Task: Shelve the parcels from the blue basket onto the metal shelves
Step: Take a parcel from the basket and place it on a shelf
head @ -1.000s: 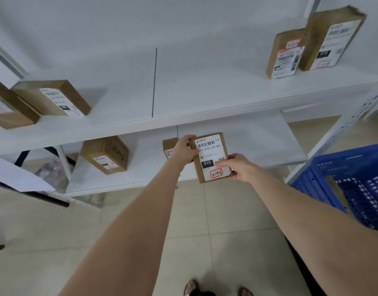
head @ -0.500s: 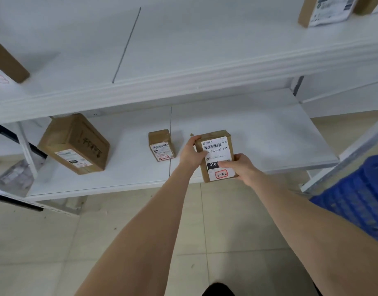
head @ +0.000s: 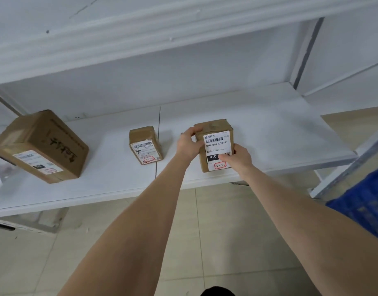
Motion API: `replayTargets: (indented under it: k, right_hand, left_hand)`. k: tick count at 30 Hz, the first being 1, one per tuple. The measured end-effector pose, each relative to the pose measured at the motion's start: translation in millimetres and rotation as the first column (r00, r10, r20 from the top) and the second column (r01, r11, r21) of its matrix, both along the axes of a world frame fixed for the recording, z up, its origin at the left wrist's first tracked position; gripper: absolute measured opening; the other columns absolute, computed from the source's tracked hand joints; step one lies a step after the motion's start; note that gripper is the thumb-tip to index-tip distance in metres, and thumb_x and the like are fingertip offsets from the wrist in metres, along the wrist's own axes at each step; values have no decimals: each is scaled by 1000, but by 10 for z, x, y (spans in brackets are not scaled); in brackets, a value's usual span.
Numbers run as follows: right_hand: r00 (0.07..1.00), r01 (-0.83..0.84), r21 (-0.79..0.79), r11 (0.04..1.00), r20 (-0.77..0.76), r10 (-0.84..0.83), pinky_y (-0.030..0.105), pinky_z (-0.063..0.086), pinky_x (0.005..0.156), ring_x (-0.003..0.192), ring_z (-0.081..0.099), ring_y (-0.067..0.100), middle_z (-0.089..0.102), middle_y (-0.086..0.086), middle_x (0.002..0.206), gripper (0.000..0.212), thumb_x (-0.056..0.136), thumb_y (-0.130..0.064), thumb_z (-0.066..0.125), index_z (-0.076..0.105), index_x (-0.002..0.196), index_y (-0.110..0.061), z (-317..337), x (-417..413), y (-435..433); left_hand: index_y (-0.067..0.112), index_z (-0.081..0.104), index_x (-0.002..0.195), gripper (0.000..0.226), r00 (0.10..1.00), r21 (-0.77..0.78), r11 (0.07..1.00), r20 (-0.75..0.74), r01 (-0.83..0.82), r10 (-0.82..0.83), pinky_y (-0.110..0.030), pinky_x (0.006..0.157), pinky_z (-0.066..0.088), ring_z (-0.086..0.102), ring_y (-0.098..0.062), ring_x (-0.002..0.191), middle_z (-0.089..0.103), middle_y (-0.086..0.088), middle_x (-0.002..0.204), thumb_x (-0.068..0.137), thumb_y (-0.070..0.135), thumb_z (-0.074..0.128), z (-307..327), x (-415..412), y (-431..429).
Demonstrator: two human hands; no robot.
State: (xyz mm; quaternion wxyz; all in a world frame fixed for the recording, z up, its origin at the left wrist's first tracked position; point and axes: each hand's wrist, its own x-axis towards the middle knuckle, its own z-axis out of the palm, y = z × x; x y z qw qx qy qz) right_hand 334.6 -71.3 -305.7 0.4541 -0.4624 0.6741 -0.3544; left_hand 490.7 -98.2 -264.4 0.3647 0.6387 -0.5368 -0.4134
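Head view: the only camera looks down past both forearms at the lower shelf [head: 269, 133] of the metal rack.
Parcel: a small brown cardboard parcel [head: 213, 126] stands upright over the front part of that shelf, right of the seam [head: 159, 124], with its printed label [head: 216, 144] facing the camera. Whether its base touches the board cannot be told.
Handling: it looks light and stiff, a taped carton with crisp corners. The tape may be a little slick. The contents are unknown, so a gentle set-down seems wise.
Where to hold: the opposite side faces suit it best, leaving the label readable.
Left hand: the left hand [head: 189, 145] grips the upper left edge, fingers curled over the top corner.
Right hand: the right hand [head: 239, 157] grips the lower right side, its thumb lying across the label's lower corner.
Arms: both reach forward, nearly straight, converging on the box.
Neighbours: a smaller parcel [head: 145, 146] stands just left of the seam, apart from the left hand. A larger parcel [head: 40, 146] lies well to the left, turned at an angle.
Basket: the blue basket [head: 363, 201] shows at the right edge.
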Motion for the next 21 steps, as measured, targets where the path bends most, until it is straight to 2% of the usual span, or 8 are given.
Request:
replayTargets:
  k: [2,6,11,15,19,21]
  right_hand:
    - [998,19,-46,999,-54,-22,36,51,92,106,64,27,67,7,119,40,82,-10,71,60,120,-10,-85,-59,-33]
    - [992,51,-108,993,-107,-62,33,50,91,108,62,26,67,7,119,41,83,-8,67,60,124,-13,-248,-225,-66]
    - [989,75,-117,990,-118,-89,34,50,92,112,61,27,65,7,122,42,85,-8,66,57,126,-14,-395,-463,-81]
    - [991,70,-124,990,-107,-83,32,47,92,114,59,27,63,8,125,43,86,-5,64,54,128,-11,-449,-563,-66]
    - [993,45,-120,992,-100,-58,36,48,94,115,59,28,63,10,124,45,84,-4,65,53,127,-8,-498,-587,-62]
    - [991,22,-109,994,-127,-35,36,47,95,116,58,28,62,11,124,46,84,-5,66,51,128,-8,-506,-596,-73]
  left_hand:
    - [23,59,120,40,1000,-15,1000,-15,8,-9,-45,94,51,57,-28,112,55,-2,124,87,1,58,-93,-69,-48]
    - [19,60,120,38,999,-57,998,-22,28,-29,-45,95,51,57,-26,113,55,2,111,87,0,56,-215,-256,-90]
    - [20,59,121,39,998,-73,996,-23,57,-58,-43,94,52,57,-25,113,57,-2,122,88,-1,54,-321,-508,-82]
    - [21,60,120,39,998,-103,992,-8,66,-68,-43,94,52,57,-24,113,57,-1,119,87,1,57,-349,-612,-42]
    - [22,60,114,38,995,-133,988,59,81,-74,-41,91,53,57,-23,108,53,2,108,82,2,61,-353,-606,24]
    - [25,59,111,38,989,-143,985,122,98,-81,-38,87,53,57,-24,106,53,0,111,80,4,63,-364,-586,59]
